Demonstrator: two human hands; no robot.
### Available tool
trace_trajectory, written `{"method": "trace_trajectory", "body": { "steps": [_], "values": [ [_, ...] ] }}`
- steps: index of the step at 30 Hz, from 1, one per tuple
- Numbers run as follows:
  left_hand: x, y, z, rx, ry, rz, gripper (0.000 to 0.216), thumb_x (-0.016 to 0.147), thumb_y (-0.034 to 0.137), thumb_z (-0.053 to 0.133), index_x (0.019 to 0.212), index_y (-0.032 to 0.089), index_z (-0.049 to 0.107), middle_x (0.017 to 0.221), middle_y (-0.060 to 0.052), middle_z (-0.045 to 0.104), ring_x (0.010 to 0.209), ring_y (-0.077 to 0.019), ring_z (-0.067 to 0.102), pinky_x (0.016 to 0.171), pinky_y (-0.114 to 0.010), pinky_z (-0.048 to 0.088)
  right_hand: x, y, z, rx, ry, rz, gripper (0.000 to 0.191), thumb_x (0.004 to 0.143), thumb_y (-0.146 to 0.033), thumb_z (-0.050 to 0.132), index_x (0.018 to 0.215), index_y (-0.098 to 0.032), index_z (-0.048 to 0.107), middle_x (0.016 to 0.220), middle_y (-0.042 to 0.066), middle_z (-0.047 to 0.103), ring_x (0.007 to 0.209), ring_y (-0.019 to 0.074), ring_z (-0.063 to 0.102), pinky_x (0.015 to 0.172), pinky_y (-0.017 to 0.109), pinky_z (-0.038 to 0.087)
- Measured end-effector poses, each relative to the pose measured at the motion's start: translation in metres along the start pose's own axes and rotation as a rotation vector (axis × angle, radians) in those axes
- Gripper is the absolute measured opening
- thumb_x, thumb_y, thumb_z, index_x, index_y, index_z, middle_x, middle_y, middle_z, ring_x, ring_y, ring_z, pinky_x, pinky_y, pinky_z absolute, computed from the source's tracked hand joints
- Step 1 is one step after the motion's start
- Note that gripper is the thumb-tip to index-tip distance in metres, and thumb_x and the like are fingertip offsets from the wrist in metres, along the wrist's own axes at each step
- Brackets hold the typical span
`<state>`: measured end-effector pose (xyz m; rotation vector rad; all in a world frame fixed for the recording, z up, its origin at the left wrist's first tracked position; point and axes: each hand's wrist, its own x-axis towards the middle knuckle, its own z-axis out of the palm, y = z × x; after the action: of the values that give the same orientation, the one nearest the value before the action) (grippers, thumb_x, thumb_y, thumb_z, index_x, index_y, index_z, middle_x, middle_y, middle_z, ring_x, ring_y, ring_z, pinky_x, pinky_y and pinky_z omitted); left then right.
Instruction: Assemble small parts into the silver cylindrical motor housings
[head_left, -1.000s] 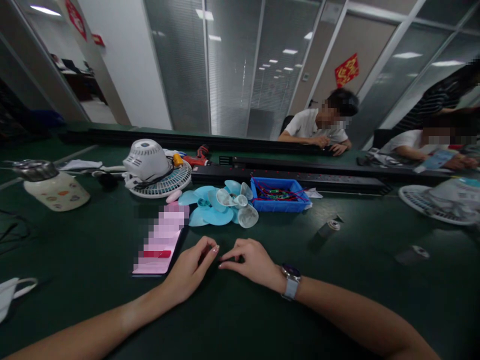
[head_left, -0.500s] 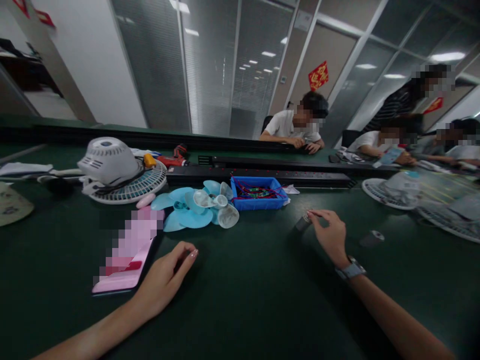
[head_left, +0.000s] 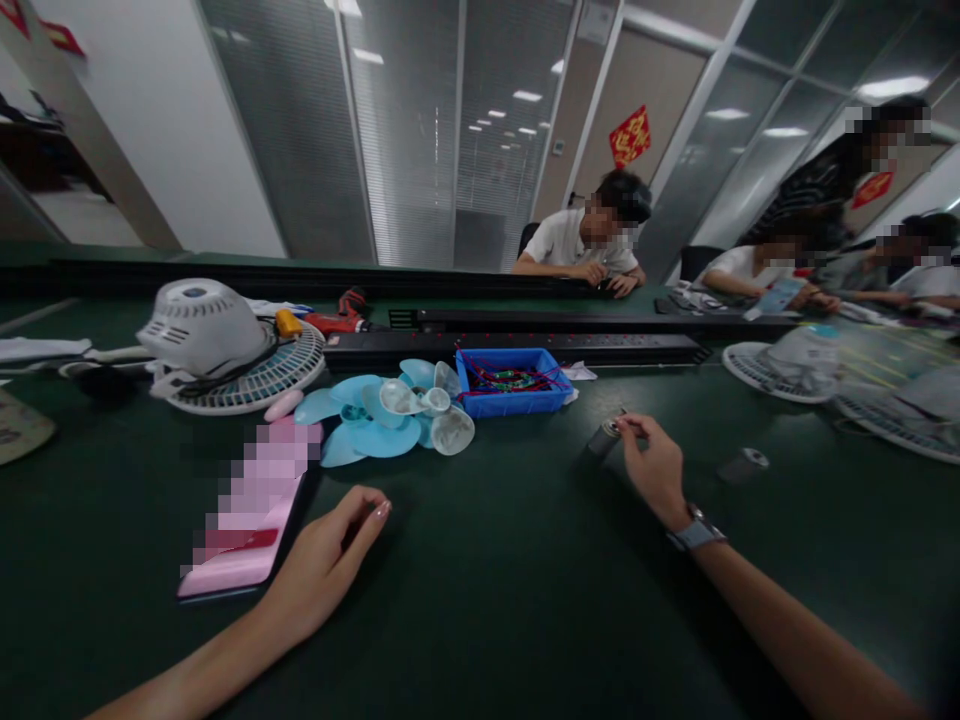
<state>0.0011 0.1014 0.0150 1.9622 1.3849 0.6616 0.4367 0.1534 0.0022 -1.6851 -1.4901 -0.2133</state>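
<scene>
My right hand (head_left: 655, 467) reaches out over the dark green table and pinches the top of a small dark cylinder (head_left: 602, 438) that lies tilted on the table. A watch sits on that wrist. My left hand (head_left: 324, 562) rests on the table near me with its fingers loosely curled, holding nothing that I can see. A phone with a pink screen (head_left: 247, 515) lies just left of it.
Light blue fan blades (head_left: 379, 420) and a blue bin of wires (head_left: 510, 381) lie ahead. A white fan motor on its grille (head_left: 217, 345) stands at the left. A second small cylinder (head_left: 742, 464) lies at the right. Several people sit across the table.
My right hand left its spot beside my left hand, reached right and forward, and closed its fingertips on the small cylinder. The view turned right.
</scene>
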Motion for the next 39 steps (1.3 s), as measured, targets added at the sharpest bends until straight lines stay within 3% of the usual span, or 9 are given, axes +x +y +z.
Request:
{"method": "trace_trajectory", "body": {
  "steps": [11,20,24,27,31,36,39],
  "values": [
    [0.0,0.0,0.001,0.031,0.001,0.017,0.028,0.097,0.044,0.038,0.103,0.023,0.055,0.086,-0.001,0.068,0.077,-0.0198,0.066,0.067,-0.026,0.049,0.003,-0.004,-0.008,-0.033,-0.072,-0.082,0.038,0.093,-0.05,0.046,0.098,-0.019,0.067,0.094,0.009,0.073,0.078,0.0217,0.068,0.073,0.034,0.05],
    [0.0,-0.019,0.006,0.031,0.003,0.018,0.031,0.095,0.05,0.041,0.107,0.024,0.053,0.09,-0.002,0.069,0.082,-0.0218,0.067,0.067,-0.026,0.051,-0.001,-0.001,-0.006,-0.021,-0.125,-0.056,0.039,0.094,-0.051,0.043,0.094,-0.02,0.067,0.092,0.008,0.072,0.08,0.0221,0.067,0.073,0.035,0.051],
    [0.001,-0.023,0.007,0.043,0.011,0.029,0.031,0.094,0.051,0.043,0.109,0.025,0.052,0.095,-0.002,0.07,0.087,-0.0227,0.067,0.069,-0.026,0.052,-0.003,0.003,-0.001,0.053,-0.172,0.012,0.046,0.085,-0.054,0.057,0.114,-0.019,0.062,0.101,0.008,0.072,0.087,0.023,0.069,0.079,0.036,0.053],
    [0.002,-0.02,0.006,0.039,0.002,0.024,0.032,0.094,0.051,0.042,0.11,0.025,0.052,0.093,-0.002,0.07,0.083,-0.0222,0.067,0.068,-0.027,0.052,-0.005,-0.002,0.0,0.129,-0.209,0.085,0.049,0.078,-0.055,0.066,0.109,-0.016,0.065,0.1,0.01,0.073,0.088,0.0256,0.069,0.081,0.038,0.053],
    [0.002,-0.01,0.004,0.028,0.021,0.025,0.031,0.095,0.049,0.04,0.106,0.023,0.054,0.085,-0.001,0.069,0.076,-0.0213,0.067,0.065,-0.027,0.05,-0.023,-0.048,-0.009,0.217,-0.288,0.044,0.044,0.08,-0.051,0.066,0.109,-0.018,0.066,0.102,0.01,0.072,0.091,0.0245,0.068,0.084,0.039,0.052],
    [-0.001,0.0,0.007,0.04,0.003,0.057,0.027,0.097,0.043,0.041,0.11,0.023,0.054,0.087,-0.002,0.067,0.075,-0.0194,0.065,0.064,-0.027,0.048,-0.067,-0.143,-0.021,0.482,-0.751,-0.226,0.04,0.077,-0.046,0.073,0.112,-0.028,0.066,0.108,0.001,0.071,0.097,0.0197,0.065,0.087,0.034,0.048],
    [-0.006,0.006,0.011,0.004,0.022,0.098,0.026,0.098,0.04,0.043,0.114,0.023,0.054,0.085,-0.001,0.065,0.072,-0.0174,0.063,0.064,-0.026,0.048,-0.085,-0.175,-0.017,0.594,-0.9,-0.313,0.041,0.072,-0.045,0.078,0.109,-0.029,0.068,0.104,-0.002,0.072,0.095,0.0179,0.065,0.088,0.032,0.045]
  ]
}}
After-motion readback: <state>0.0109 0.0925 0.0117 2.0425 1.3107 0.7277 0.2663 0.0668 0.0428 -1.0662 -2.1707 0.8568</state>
